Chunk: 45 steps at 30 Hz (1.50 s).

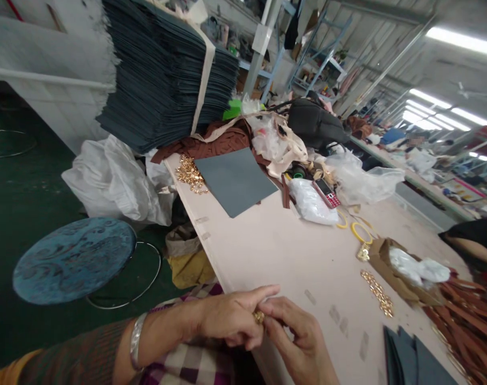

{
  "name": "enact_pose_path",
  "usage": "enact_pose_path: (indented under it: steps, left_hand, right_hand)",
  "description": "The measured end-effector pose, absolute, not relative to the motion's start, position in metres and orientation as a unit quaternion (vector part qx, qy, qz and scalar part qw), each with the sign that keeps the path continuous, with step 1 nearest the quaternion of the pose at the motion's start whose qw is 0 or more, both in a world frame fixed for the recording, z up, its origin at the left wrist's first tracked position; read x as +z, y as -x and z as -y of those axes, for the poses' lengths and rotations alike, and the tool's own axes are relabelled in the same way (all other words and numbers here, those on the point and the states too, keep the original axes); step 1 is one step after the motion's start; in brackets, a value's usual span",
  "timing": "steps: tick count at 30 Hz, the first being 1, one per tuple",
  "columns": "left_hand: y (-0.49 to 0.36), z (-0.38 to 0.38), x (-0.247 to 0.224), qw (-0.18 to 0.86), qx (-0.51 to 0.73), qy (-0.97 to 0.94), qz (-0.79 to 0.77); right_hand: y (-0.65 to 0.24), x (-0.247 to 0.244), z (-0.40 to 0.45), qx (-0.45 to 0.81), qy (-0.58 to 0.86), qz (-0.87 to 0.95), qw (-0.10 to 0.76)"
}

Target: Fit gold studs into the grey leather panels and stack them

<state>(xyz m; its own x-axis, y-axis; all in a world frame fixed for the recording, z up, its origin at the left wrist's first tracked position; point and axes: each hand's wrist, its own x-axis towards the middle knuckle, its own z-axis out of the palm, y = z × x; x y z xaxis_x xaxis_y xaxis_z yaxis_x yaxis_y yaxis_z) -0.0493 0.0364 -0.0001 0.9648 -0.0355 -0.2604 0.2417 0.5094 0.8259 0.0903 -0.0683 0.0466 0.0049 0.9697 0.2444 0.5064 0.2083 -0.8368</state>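
Note:
My left hand (236, 320), with a silver bangle at the wrist, is over the table's near edge. Its index finger points out while the other fingers curl in. Close against it, my right hand (302, 339) has thumb and index finger pinched together. A small gold-coloured piece (259, 317) shows at the left fingers, right where the two hands meet. Whether it is a ring worn on the finger or a loose metal part, I cannot tell. Anything inside the pinch is hidden. The pale tabletop (275, 251) extends beyond both hands.
A dark grey-blue sheet (237, 182) lies beside a heap of gold metal pieces (190, 174). More gold pieces (378, 293) lie right, near a cardboard box (388, 267), brown straps (468, 315) and dark panels (416, 355). A tall stack (163, 69) stands behind; a blue stool (75, 259) is left.

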Motion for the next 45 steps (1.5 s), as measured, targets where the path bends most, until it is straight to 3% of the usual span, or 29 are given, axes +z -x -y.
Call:
enact_pose_path:
  steps: [19, 30, 37, 42, 45]
  left_hand:
    - [0.047, -0.048, 0.0, 0.902, -0.152, -0.405, -0.005]
    - [0.05, -0.049, 0.003, 0.899, -0.146, -0.411, -0.048]
    - [0.071, -0.055, -0.016, 0.902, 0.003, -0.409, -0.135]
    - [0.101, -0.056, -0.013, 0.889, 0.161, -0.355, -0.238]
    - [0.115, -0.057, -0.023, 0.86, 0.206, -0.361, -0.295]
  right_hand:
    - [-0.088, 0.046, 0.069, 0.315, 0.57, 0.649, 0.392]
    - [-0.082, 0.04, 0.059, 0.234, 0.602, 0.674, 0.358]
    - [-0.084, 0.027, 0.033, 0.243, 0.612, 0.685, 0.312]
    - [-0.087, 0.025, -0.047, 0.134, 0.652, 0.653, 0.361]
    - [-0.084, 0.026, -0.11, 0.039, 0.678, 0.689, 0.253]
